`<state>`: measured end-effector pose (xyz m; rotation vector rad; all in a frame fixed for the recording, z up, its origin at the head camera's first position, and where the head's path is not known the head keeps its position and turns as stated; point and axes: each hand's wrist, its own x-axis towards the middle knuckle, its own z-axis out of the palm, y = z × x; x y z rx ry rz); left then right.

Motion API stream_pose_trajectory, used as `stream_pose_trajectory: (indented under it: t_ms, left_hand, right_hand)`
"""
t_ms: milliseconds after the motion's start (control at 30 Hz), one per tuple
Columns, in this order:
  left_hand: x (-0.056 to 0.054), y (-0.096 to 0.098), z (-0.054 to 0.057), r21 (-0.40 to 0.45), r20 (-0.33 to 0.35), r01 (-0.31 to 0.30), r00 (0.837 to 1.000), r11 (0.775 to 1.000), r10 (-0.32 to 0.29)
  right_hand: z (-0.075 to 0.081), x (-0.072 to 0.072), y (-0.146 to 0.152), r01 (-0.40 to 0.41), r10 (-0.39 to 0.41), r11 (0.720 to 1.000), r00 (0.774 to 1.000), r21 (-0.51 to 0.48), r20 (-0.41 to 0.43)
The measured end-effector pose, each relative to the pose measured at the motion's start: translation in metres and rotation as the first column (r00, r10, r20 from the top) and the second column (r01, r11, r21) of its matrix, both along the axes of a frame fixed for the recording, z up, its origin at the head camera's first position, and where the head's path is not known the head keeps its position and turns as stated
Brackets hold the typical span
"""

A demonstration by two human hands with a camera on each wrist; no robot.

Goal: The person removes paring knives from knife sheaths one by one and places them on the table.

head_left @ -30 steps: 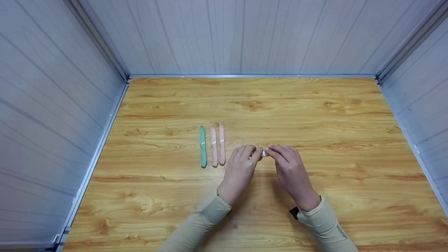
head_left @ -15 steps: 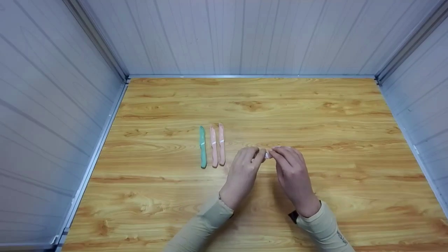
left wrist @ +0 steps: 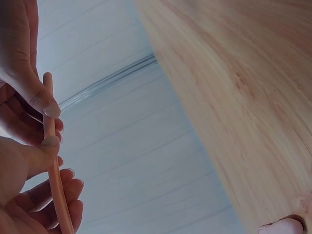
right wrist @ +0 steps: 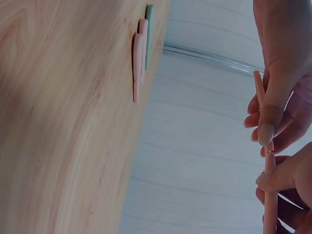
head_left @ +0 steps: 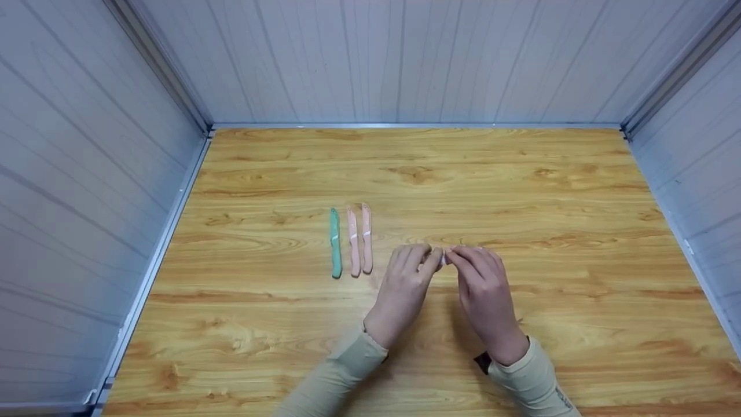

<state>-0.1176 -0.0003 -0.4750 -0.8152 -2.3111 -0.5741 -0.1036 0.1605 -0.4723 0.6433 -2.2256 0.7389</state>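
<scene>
A slim pink knife (right wrist: 270, 209) is held level between both hands above the table. My left hand (head_left: 399, 286) pinches one end, thumb on top. My right hand (head_left: 486, 292) grips the other end with thumb and fingers. In the right wrist view a narrow step shows in the pink body between the two thumbs. In the head view only a small whitish bit shows between the fingertips; the rest is hidden. Which end is handle and which is cover I cannot tell.
A green knife (head_left: 336, 243) and two pink knives, a middle one (head_left: 354, 243) and a right one (head_left: 367, 238), lie side by side left of the hands on the wooden table (head_left: 550, 191). Pale panel walls (head_left: 370, 63) enclose the back and sides.
The hands have shifted slightly right and nearer the body. The whitish part between the fingertips has narrowed as the hands drew together. The knives on the table have not moved.
</scene>
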Motion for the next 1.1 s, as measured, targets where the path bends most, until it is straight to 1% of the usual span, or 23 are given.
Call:
stream_pose_trajectory:
  t_ms: [267,567,867,1100]
  left_hand:
    - [-0.0006,0.0004,0.0007,-0.004,0.014,-0.015,1.0,1.0,0.015]
    - [-0.0031,-0.0012,0.0009,0.009,0.034,0.022,0.999,1.0,-0.022]
    - [-0.0045,-0.0015,0.001,0.032,0.036,0.033,0.999,0.999,-0.034]
    - [-0.0031,-0.0035,0.0014,0.022,0.031,0.04,0.999,0.999,-0.041]
  right_hand:
    - [-0.0014,-0.0012,-0.0001,0.006,-0.006,1.0,1.0,0.003,-0.009]
    - [-0.0006,-0.0035,0.0021,-0.005,0.005,1.0,1.0,0.007,0.006]
    - [-0.0012,-0.0032,0.0013,-0.005,0.005,1.0,1.0,-0.001,0.025]
    - [-0.0007,-0.0033,0.004,-0.028,0.028,1.0,0.998,0.01,0.053]
